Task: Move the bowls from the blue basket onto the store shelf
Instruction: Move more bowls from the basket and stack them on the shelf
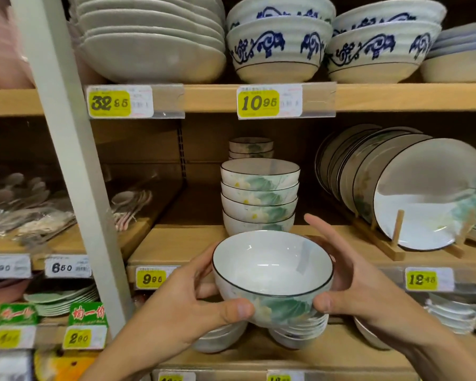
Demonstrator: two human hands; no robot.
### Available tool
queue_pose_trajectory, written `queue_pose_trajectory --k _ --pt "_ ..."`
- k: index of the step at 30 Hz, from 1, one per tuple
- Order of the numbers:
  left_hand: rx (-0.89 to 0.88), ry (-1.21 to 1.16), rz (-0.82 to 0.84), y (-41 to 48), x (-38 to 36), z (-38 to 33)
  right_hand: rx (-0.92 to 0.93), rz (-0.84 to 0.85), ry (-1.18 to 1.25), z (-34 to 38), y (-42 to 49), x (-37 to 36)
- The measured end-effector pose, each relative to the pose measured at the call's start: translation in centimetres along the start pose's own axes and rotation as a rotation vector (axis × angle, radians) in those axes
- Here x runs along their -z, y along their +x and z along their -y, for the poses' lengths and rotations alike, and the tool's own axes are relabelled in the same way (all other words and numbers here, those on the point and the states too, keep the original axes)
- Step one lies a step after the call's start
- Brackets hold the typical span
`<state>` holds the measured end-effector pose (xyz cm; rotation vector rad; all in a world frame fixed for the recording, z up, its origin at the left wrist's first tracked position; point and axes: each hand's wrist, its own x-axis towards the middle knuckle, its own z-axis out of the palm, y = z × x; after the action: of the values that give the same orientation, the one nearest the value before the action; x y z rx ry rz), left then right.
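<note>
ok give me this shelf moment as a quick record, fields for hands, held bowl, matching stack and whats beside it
left hand: left hand grips the held bowl's left side
right hand: right hand grips its right side
held bowl: held bowl upright, empty, white inside, dark rim, green leaf print, in front of the shelf edge
matching stack: bowl stack of four on the middle shelf, directly behind
beside it: plates standing in a wooden rack to the right
price tag below: 9.95 tag
</note>
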<state>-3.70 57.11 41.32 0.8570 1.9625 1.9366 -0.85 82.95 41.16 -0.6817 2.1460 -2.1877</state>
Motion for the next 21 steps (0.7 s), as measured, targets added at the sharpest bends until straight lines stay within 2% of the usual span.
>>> queue_pose_trajectory --k 4,7,10,16,21 --pt "-0.113 0.051 0.013 0.5 0.6 -2.8 0.118 -0.099 -0.057 2.1 1.0 -0.1" --pt "-0.202 0.165 -0.07 1.8 0.6 -5.7 0.184 -0.232 -0.049 3.9 2.5 -0.4" --pt "-0.27 0.135 -0.167 3.4 0.5 -7.9 0.233 -0.313 0.029 5.7 4.3 -0.8" --pt "-0.368 0.192 -0.215 5.1 0.9 -10.3 0.355 -0.206 0.134 7.9 6.2 -1.1" --pt "-0.379 0.163 -0.22 6.6 1.3 -10.3 0.405 -0.189 0.201 8.1 7.8 -0.8"
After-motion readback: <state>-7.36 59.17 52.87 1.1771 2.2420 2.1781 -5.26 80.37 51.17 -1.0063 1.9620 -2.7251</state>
